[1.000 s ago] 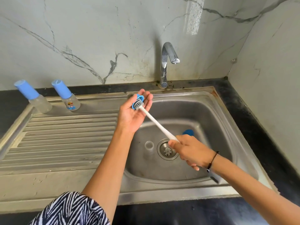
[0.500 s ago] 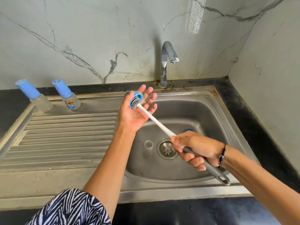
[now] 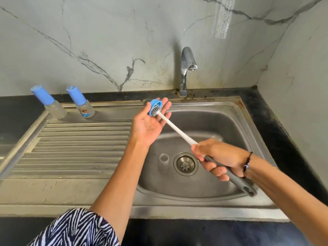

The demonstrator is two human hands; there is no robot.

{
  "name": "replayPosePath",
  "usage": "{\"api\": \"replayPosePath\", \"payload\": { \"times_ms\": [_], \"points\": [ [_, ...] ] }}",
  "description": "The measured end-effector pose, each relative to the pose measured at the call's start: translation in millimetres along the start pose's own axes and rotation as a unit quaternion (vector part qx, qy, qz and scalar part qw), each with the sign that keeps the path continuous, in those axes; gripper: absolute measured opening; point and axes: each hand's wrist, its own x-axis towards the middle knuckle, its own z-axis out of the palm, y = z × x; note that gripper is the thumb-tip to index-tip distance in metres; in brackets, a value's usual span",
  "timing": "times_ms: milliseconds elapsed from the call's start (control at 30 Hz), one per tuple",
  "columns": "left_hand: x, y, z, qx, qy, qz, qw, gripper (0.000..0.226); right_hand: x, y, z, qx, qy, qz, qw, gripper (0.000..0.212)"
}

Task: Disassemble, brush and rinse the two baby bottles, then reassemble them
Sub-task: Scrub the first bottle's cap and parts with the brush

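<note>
My left hand [image 3: 149,125] is raised over the left rim of the sink, palm up and fingers straight, with a blue bottle ring [image 3: 154,106] pinched at the fingertips by the thumb. The bristle head of a bottle brush [image 3: 157,109] sits inside that ring. Its white stem [image 3: 177,130] slants down to the right into my right hand [image 3: 220,157], which grips the grey handle [image 3: 241,185] above the basin. Two baby bottles with blue caps [image 3: 53,105] [image 3: 82,105] stand at the back of the draining board. A small clear part [image 3: 164,159] stands in the basin left of the drain.
The steel sink [image 3: 230,121] has a drain [image 3: 185,164] at its middle and a chrome tap [image 3: 186,68] behind it, with no water running. A ribbed draining board [image 3: 79,142] lies to the left. Marble walls close the back and right, and a black counter [image 3: 284,139] borders the sink.
My left hand has lifted and straightened its fingers, keeping the ring. My right hand has drawn lower and right along the brush, so the grey handle end now shows.
</note>
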Motion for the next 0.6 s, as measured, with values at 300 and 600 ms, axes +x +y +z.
{"api": "replayPosePath", "payload": {
  "times_ms": [300,600],
  "points": [
    [4,-16,19,0.044,0.144,0.008,0.989,0.039,10,13,-7,-0.497,0.258,-0.042,0.828,0.031],
    [-10,-14,7,-0.023,0.006,0.043,0.999,0.030,-7,11,-25,-0.028,-0.039,-0.015,0.999,0.037]
  ]
}}
